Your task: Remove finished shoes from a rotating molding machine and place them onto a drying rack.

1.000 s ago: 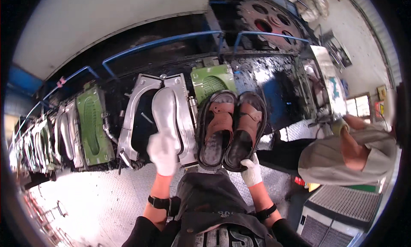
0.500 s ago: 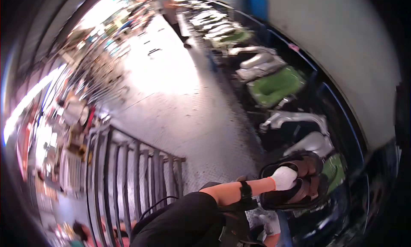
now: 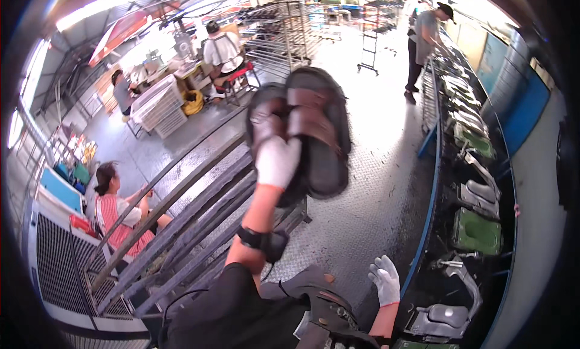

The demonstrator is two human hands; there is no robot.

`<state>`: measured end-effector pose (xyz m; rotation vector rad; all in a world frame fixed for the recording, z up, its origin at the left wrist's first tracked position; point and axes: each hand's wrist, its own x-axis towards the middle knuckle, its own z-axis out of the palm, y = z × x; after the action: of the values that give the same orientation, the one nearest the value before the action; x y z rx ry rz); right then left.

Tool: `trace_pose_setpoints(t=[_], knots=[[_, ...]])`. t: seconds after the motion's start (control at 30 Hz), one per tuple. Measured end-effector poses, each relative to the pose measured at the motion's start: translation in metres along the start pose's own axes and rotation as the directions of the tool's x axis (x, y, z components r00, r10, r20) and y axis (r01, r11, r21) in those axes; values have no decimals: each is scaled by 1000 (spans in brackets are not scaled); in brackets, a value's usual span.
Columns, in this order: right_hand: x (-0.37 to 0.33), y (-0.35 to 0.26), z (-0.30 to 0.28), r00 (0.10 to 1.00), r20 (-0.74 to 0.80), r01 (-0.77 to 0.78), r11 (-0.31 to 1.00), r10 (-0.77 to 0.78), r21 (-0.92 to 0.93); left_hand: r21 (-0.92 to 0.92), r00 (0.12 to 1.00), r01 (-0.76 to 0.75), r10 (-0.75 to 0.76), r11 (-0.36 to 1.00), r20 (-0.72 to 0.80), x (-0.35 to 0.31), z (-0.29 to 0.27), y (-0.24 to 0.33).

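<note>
Sandals [image 3: 321, 161] are sitting in the left hand [image 3: 278, 161], seemingly clasped by one strap. The right hand [image 3: 385, 281] is hovering open, empty, left of a metal shoe mould [image 3: 444, 316].

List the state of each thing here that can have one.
Pair of black sandals with brown straps, held up, insoles showing.
White-gloved left hand, gripping the sandals.
White-gloved right hand, empty, open.
Green rectangular mould, uncovered, cavity exposed.
Silver foot-shaped metal form, bare.
Red-seated stool, occupied.

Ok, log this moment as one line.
left hand: holds brown sandals | right hand: open, empty | green mould: at right, untouched
</note>
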<state>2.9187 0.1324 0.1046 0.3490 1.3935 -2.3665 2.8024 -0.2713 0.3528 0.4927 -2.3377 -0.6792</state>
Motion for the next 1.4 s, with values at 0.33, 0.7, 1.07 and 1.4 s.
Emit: trace_pose_setpoints(t=[0.33,0.7,1.07,1.4], knots=[[13,44,-2,992,112,-50,999,52,-21,42,900,432,-434,901,43,60,-52,-141],[-74,43,-6,984,-162,-12,890,-69,-455,-221,619,-185,288,958,731,-127,53,20],[-307,87,11,358,-864,-10,924,-353,-382,-831,-886,37,403,555,230,-481,144,76],[-467,217,66,-39,-994,458,883,-100,-107,373,-982,105,37,922,184,-754,52,41]])
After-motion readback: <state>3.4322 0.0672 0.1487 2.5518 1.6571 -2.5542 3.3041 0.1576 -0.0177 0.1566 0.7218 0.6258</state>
